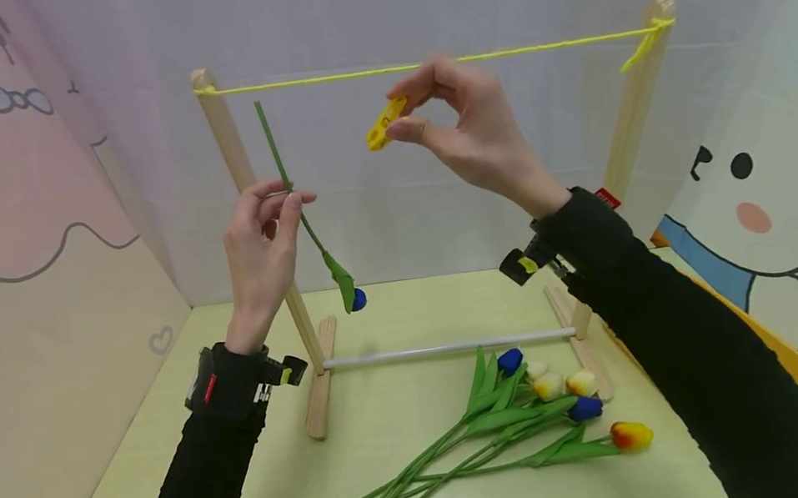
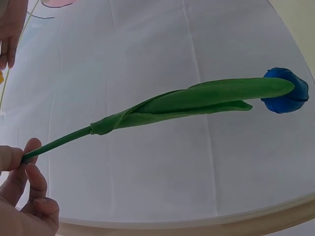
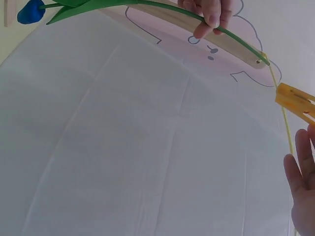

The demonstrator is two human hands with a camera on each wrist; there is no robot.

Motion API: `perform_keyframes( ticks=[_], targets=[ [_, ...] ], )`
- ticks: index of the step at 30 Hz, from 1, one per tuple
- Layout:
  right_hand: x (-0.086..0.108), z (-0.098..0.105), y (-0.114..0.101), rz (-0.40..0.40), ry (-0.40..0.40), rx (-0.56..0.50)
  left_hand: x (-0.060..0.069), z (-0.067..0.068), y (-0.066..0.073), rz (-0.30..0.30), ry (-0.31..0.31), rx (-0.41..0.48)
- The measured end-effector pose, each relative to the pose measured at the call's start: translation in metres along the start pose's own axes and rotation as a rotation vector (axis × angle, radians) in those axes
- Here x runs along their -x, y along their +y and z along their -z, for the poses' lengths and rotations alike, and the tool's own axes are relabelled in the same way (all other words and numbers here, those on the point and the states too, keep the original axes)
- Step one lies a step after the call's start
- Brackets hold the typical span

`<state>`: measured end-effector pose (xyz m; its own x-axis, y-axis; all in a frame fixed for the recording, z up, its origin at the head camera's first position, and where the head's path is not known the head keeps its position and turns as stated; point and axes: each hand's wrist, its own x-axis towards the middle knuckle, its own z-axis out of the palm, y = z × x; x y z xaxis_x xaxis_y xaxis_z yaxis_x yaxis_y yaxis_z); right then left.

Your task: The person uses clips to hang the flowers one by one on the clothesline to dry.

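Note:
My left hand (image 1: 264,237) pinches the green stem of a blue artificial tulip (image 1: 341,280) between thumb and fingers. The flower hangs head down, its bare stem end just under the yellow string (image 1: 331,78). In the left wrist view the tulip's blue head (image 2: 285,91) and long leaves stretch out to the right. My right hand (image 1: 474,125) pinches a yellow clothespin (image 1: 383,126) by one end, a little below the string and apart from it. The right wrist view shows the clothespin (image 3: 295,102) at the right edge, partly cut off.
A wooden frame with a left post (image 1: 226,133) and a right post (image 1: 640,99) carries the string. A white rod (image 1: 450,348) joins its feet. Several tulips, blue, cream and orange-yellow (image 1: 631,435), lie on the table. A yellow tray (image 1: 792,361) stands at the right.

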<state>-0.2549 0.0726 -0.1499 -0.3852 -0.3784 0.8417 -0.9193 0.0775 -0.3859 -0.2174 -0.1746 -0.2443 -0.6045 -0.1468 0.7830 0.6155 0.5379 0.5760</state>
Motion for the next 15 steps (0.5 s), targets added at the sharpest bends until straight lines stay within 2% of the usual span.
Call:
perform_keyframes(
  ticks=[4, 8, 11, 15],
  targets=[
    [-0.020, -0.004, -0.007, 0.063, 0.003, 0.090, -0.004, 0.000, 0.004, -0.015, 0.008, 0.008],
    [-0.037, -0.011, -0.014, 0.088, -0.017, 0.124, -0.007, 0.000, 0.007, -0.019, 0.021, 0.017],
    [-0.048, -0.018, -0.017, 0.066, -0.031, 0.100, -0.010, 0.000, 0.010, -0.014, 0.025, 0.031],
    [-0.061, -0.028, -0.018, -0.005, -0.031, 0.071, -0.015, 0.000, 0.012, -0.009, 0.023, 0.071]
  ],
)
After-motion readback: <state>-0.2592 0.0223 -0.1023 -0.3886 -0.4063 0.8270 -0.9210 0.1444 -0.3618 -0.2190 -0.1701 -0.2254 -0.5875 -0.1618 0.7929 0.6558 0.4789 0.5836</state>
